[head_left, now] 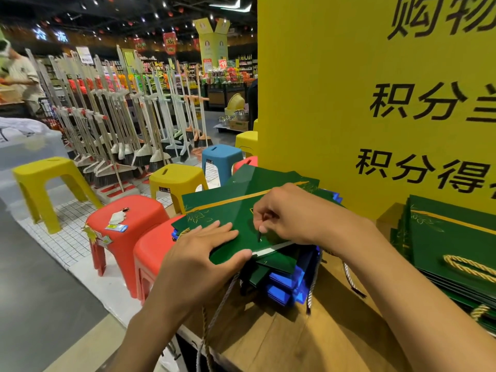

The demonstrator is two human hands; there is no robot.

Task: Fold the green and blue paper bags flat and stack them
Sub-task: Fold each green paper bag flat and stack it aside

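Green bag [230, 208], centre frame, atop blue bags [284, 281] — your left hand [198, 248] presses it flat-fingered, your right hand [290, 213] pinches a dark cord [259, 235]; nearly folded, stacking seemingly well advanced.

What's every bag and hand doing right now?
Top dark green paper bag: folded flat, lying on the pile.
Shiny blue paper bags: flat, under the green ones.
Left hand: fingers straight, pressing the top bag.
Right hand: fingers curled, pinching a thin dark cord.
Side stack of green paper bags: flat, piled up.
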